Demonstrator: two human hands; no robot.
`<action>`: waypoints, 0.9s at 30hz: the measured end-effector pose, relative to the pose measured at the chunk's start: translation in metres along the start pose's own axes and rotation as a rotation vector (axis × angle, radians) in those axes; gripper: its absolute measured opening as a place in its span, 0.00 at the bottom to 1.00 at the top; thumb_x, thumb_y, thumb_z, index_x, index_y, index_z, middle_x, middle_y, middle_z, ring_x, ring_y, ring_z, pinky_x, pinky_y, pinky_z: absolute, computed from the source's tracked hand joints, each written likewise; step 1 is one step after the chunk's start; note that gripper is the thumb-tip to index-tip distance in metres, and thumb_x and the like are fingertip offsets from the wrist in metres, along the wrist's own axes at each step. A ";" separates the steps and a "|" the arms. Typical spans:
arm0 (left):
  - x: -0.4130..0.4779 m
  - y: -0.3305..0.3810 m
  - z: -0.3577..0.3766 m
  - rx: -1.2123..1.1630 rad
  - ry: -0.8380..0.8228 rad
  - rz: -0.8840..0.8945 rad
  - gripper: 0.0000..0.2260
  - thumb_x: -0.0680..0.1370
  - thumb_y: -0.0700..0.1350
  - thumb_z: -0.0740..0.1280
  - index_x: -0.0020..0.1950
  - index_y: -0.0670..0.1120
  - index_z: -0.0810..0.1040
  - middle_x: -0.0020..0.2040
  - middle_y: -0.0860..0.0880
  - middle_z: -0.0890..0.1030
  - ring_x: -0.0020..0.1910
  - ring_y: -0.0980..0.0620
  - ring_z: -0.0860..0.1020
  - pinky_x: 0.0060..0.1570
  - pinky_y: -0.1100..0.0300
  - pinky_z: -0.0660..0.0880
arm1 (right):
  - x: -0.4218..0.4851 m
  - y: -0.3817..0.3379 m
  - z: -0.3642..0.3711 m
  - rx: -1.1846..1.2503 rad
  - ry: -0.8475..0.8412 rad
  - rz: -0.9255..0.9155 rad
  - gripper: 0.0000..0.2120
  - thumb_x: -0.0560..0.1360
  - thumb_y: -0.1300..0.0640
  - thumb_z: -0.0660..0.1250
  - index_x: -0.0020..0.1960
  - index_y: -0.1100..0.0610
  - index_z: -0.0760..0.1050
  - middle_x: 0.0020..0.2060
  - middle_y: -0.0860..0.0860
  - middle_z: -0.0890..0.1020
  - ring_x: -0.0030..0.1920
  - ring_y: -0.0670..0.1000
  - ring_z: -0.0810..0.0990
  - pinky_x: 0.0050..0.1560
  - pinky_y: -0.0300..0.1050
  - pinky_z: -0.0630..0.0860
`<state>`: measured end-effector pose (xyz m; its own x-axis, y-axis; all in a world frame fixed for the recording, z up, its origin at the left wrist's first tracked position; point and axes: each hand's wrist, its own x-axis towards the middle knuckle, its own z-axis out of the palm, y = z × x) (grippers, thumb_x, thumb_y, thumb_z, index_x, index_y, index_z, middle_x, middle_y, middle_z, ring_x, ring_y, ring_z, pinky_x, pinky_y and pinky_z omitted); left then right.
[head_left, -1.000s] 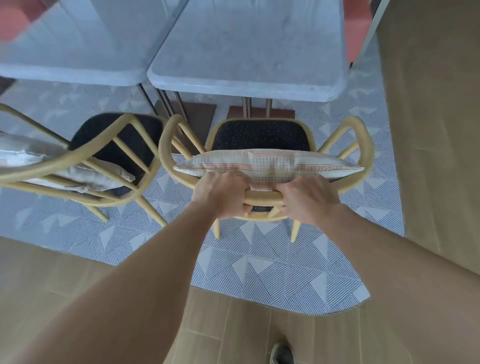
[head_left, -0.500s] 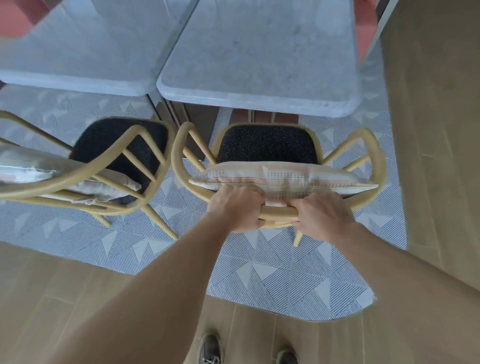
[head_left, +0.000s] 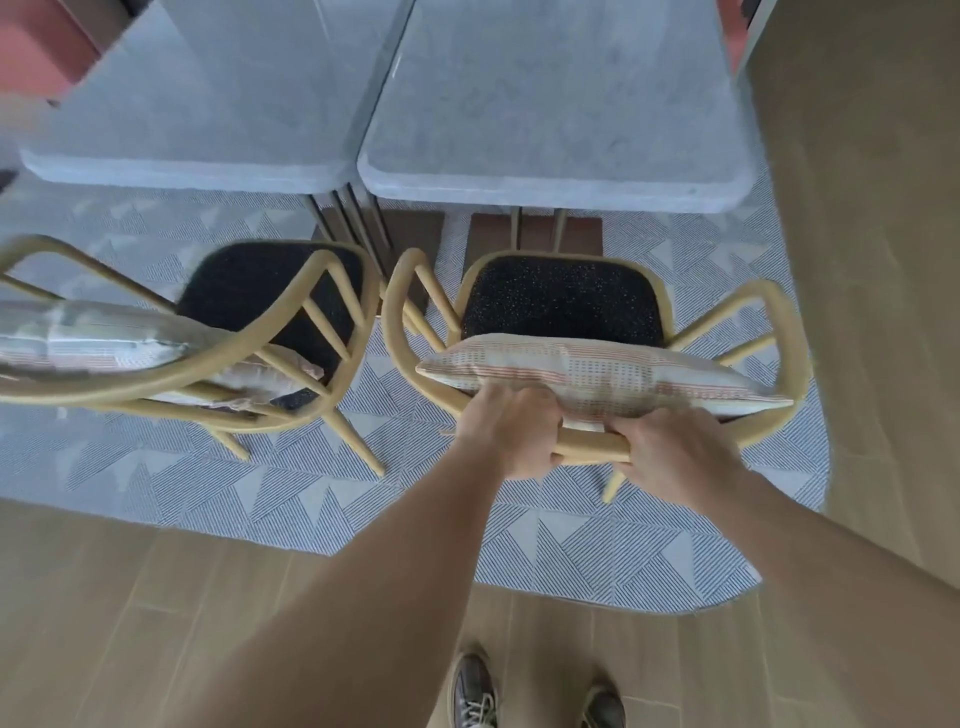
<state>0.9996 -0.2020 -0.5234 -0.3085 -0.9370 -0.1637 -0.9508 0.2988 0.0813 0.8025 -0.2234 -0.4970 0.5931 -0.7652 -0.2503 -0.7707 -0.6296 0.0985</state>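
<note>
A yellow curved-back chair (head_left: 792, 332) with a black speckled seat (head_left: 561, 301) stands in front of the right grey table (head_left: 561, 176). My left hand (head_left: 511, 428) and my right hand (head_left: 675, 449) both grip the top rail of its backrest, fingers curled round it, side by side. A striped cushion (head_left: 613, 374) leans against the inside of the backrest just beyond my knuckles.
A second yellow chair (head_left: 332, 322) with its own cushion (head_left: 88, 338) stands close on the left, before the left grey table (head_left: 197, 171). Both chairs sit on a blue-and-white patterned rug (head_left: 571, 545). Wooden floor (head_left: 872, 260) lies on the right and near my shoes (head_left: 472, 691).
The chair has come back from the table toward me with both hands on its rail; more of the seat shows, and my shoes have come into view.
</note>
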 end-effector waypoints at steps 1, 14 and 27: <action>0.000 0.000 0.000 -0.007 0.003 -0.002 0.13 0.76 0.58 0.72 0.54 0.50 0.85 0.53 0.53 0.84 0.55 0.49 0.82 0.51 0.54 0.76 | 0.000 0.000 0.000 -0.003 0.003 -0.005 0.11 0.79 0.43 0.69 0.59 0.43 0.81 0.45 0.48 0.89 0.48 0.55 0.88 0.47 0.51 0.82; -0.034 -0.042 0.006 0.024 -0.051 -0.071 0.15 0.78 0.59 0.69 0.57 0.50 0.84 0.59 0.52 0.84 0.59 0.47 0.82 0.57 0.49 0.78 | 0.016 -0.051 -0.012 -0.001 0.053 -0.069 0.10 0.79 0.47 0.70 0.59 0.46 0.83 0.39 0.49 0.87 0.41 0.55 0.86 0.44 0.50 0.79; -0.042 -0.074 0.002 0.085 -0.031 -0.038 0.16 0.79 0.61 0.68 0.56 0.50 0.83 0.55 0.53 0.82 0.54 0.48 0.82 0.44 0.54 0.76 | 0.038 -0.071 -0.024 0.035 -0.006 -0.058 0.11 0.81 0.47 0.68 0.60 0.50 0.81 0.44 0.54 0.86 0.47 0.59 0.85 0.49 0.53 0.80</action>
<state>1.0828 -0.1844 -0.5248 -0.2713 -0.9424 -0.1955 -0.9604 0.2785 -0.0094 0.8852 -0.2110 -0.4908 0.6357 -0.7266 -0.2606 -0.7428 -0.6677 0.0498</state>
